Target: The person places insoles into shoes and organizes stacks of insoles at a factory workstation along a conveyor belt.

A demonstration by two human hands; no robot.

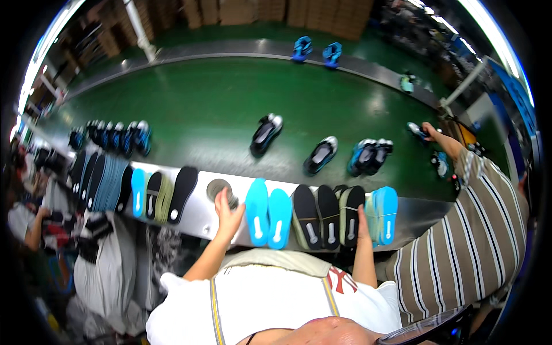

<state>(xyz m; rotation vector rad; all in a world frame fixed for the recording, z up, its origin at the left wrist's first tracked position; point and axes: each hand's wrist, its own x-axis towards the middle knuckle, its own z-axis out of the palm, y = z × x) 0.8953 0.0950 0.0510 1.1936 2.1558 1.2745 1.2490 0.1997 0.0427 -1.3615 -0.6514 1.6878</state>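
Take the bright blue insole pair (280, 218) on the metal ledge (198, 221) as landmark. Locate the left hand (228, 214) just left of the landmark, with fingers extended to a round grey disc-like item (218, 188); cannot tell whether grasping or only touching. Locate the right hand (363, 225) farther out, right of the landmark, upright along the outer edge of a black-topped olive insole stack (351, 215); cannot tell whether closed on it. Find two black insoles (305, 215), crossed by a thin band, between landmark and olive stack, and a banded blue-topped stack (388, 215) at far right of the landmark. Left of the landmark, beyond the disc-like item, note a single black insole (184, 194). Beyond the landmark, on the green surface (201, 103), note two separate dark shoes (267, 133); beyond and to the right, a co-worker's hand (428, 130) at another shoe (415, 131).
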